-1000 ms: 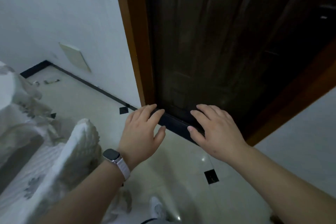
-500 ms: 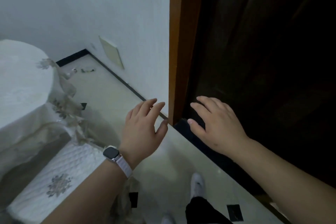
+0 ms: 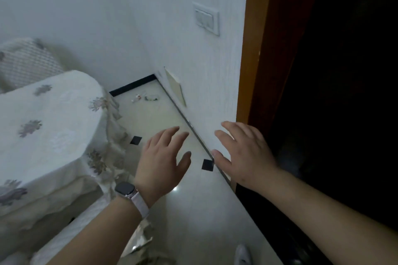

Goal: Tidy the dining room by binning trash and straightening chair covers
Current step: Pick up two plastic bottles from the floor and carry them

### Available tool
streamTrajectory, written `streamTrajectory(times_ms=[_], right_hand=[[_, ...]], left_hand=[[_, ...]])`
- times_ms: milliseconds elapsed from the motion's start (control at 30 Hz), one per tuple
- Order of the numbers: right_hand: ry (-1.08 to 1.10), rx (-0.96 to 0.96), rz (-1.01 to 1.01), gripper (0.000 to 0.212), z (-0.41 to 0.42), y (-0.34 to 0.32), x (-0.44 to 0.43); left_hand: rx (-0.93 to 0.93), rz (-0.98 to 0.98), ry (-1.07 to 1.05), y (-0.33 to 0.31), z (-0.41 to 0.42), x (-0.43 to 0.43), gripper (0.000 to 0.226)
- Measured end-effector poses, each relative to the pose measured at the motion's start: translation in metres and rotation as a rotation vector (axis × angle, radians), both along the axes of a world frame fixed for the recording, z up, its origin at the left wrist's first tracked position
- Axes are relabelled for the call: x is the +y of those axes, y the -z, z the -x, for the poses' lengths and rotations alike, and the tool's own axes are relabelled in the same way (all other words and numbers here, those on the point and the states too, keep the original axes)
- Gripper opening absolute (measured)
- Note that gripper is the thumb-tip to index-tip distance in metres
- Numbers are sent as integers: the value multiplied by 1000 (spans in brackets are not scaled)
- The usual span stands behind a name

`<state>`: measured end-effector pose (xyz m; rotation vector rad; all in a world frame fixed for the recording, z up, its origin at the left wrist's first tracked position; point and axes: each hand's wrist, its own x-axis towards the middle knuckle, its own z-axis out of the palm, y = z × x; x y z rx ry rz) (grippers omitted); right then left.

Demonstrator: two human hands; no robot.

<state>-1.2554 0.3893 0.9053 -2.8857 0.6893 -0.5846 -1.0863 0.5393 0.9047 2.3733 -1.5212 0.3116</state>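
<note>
My left hand (image 3: 162, 161), with a watch on its wrist, hovers over the pale tiled floor with fingers spread and holds nothing. My right hand (image 3: 243, 155) floats beside it near the foot of the white wall, fingers also spread and empty. Small bits of trash (image 3: 144, 98) lie on the floor in the far corner. A white embroidered cloth covers the round table (image 3: 49, 127) at the left. A quilted white chair cover (image 3: 23, 64) shows behind the table, and another covered chair seat (image 3: 86, 224) sits low under my left forearm.
A wooden door frame (image 3: 254, 49) and a dark doorway (image 3: 349, 92) fill the right side. A light switch (image 3: 206, 18) and a loose wall panel (image 3: 175, 86) are on the wall. My white shoe (image 3: 242, 255) shows at the bottom edge.
The view has swung left, away from the dark door toward the wall corner and the table. Both hands stay raised and empty, now spread a little wider apart.
</note>
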Motion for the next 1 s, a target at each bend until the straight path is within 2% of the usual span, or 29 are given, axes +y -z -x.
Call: streamTrajectory(times_ms=[333,533,767,1000], right_hand=[[-223,-30,27,50,-121,3,-65],[-281,-16,78,49,-184,12,-85],[-305,110,138,47,-337,18,-122],[-367,142,187,51,-486,-3,-134]], left_hand=[[-8,-37,-227,5,-86,-10,49],[0,-19,-238,22,-142,-30,47],[106,62,-280,52,-304,-70,48],[41,66,-333,38,-441,-71,47]])
